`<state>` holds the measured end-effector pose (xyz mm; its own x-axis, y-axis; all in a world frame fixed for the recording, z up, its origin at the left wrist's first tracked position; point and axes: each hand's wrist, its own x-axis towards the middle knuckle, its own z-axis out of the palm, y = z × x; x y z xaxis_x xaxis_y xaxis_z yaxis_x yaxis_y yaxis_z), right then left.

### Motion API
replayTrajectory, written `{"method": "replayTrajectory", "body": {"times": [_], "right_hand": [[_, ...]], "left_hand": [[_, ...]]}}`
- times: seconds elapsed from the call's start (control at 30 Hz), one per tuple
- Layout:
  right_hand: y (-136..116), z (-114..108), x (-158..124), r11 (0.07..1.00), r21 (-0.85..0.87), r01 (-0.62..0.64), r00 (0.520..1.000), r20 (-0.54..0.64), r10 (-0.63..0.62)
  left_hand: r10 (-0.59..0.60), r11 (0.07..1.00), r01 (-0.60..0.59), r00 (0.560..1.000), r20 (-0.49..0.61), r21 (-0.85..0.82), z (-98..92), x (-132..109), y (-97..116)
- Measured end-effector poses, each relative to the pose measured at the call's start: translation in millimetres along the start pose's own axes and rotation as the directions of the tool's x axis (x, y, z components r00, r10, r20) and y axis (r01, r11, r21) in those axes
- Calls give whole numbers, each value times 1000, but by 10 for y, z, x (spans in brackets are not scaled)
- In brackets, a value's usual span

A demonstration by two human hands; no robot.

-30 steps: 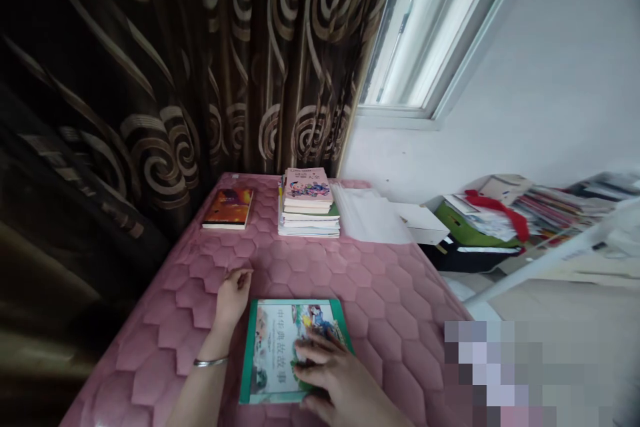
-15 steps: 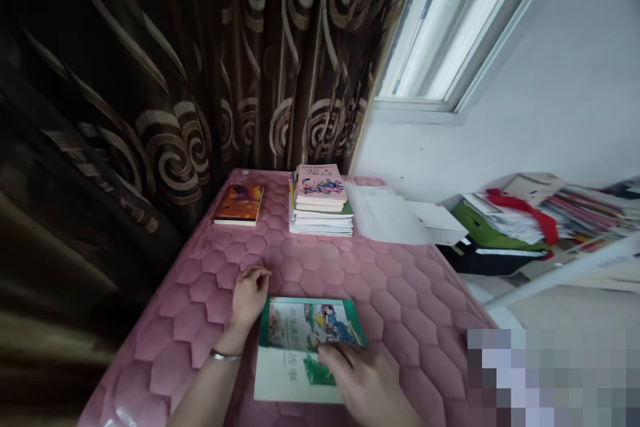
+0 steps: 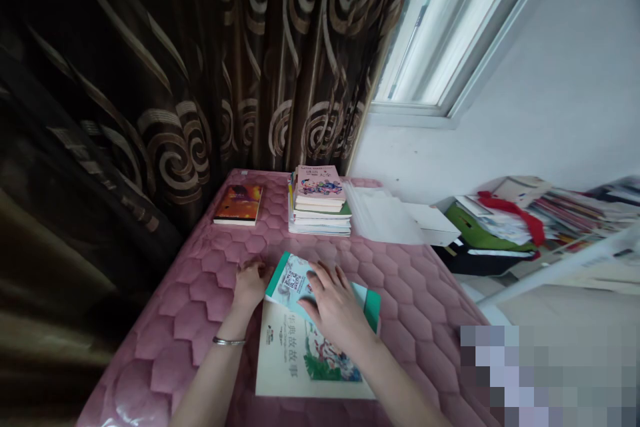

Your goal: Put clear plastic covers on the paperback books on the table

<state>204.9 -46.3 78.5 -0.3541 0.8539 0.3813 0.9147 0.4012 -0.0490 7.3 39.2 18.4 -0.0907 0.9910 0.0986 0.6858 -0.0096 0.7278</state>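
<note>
A cream book (image 3: 280, 383) with a green-edged picture and dark characters lies on the pink padded surface before me. Over its far part sits a light blue piece with teal ends and a QR code (image 3: 287, 280), slanted across the book. Whether this piece is joined to the book, I cannot tell. My right hand (image 3: 330, 303) lies on it, fingers spread, hiding its middle. Just left of the book, my left hand (image 3: 250, 287) rests on the padding with its fingers curled in. Nothing shows in that hand. A silvery bracelet (image 3: 229, 341) circles the left wrist.
Toward the back stands a stack of books (image 3: 320, 203) topped by a pink one. An orange book (image 3: 239, 205) lies to its left, and translucent plastic sheets (image 3: 383, 213) to its right. A patterned curtain (image 3: 200, 80) hangs behind. Piled papers (image 3: 510, 220) fill the right side.
The teal-edged piece has shifted away from me and turned, now showing a QR code. More of the cream cover shows. My right hand moved forward and flattened; my left hand barely moved.
</note>
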Motion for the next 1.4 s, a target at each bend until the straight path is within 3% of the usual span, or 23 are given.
{"method": "replayTrajectory", "body": {"times": [0.1,0.23,0.3,0.37,0.43,0.5,0.57,0.8,1.0,1.13,1.2,1.27,1.33,1.4], "right_hand": [[-59,-10,-54,999,45,25,999,41,-27],[-115,5,-152,992,89,87,989,109,-97],[-131,34,-182,987,107,123,981,138,-137],[-133,75,-188,981,116,155,974,146,-171],[-124,127,-176,979,115,167,973,139,-182],[-112,183,-157,981,111,159,977,127,-173],[-104,234,-142,983,109,144,981,117,-157],[-96,303,-119,987,97,128,986,91,-137],[-99,351,-80,985,88,149,986,61,-155],[-104,304,-64,979,113,170,983,52,-176],[-75,244,-78,986,114,118,992,24,-121],[7,191,-112,993,106,-47,997,-60,54],[152,170,-158,947,147,-285,936,-168,308],[343,185,-198,834,273,-480,826,-180,534]], "left_hand": [[-101,991,107,992,74,-83,-2,88,58],[-123,977,137,988,91,-161,9,138,103],[-126,945,152,986,109,-289,18,130,114],[-116,826,191,978,172,-530,28,101,111],[-79,629,241,966,247,-739,36,56,92],[-39,494,274,955,293,-825,35,5,68],[-14,450,290,948,318,-845,26,-39,53],[17,374,309,941,339,-875,-24,-99,135],[48,468,277,941,336,-840,-47,-130,211],[58,463,285,935,349,-839,-48,-139,233],[51,459,281,939,340,-843,-41,-138,233],[38,464,283,940,338,-839,-30,-134,224],[22,477,285,942,336,-831,-20,-131,210],[12,493,281,944,329,-824,-12,-128,198]]}}
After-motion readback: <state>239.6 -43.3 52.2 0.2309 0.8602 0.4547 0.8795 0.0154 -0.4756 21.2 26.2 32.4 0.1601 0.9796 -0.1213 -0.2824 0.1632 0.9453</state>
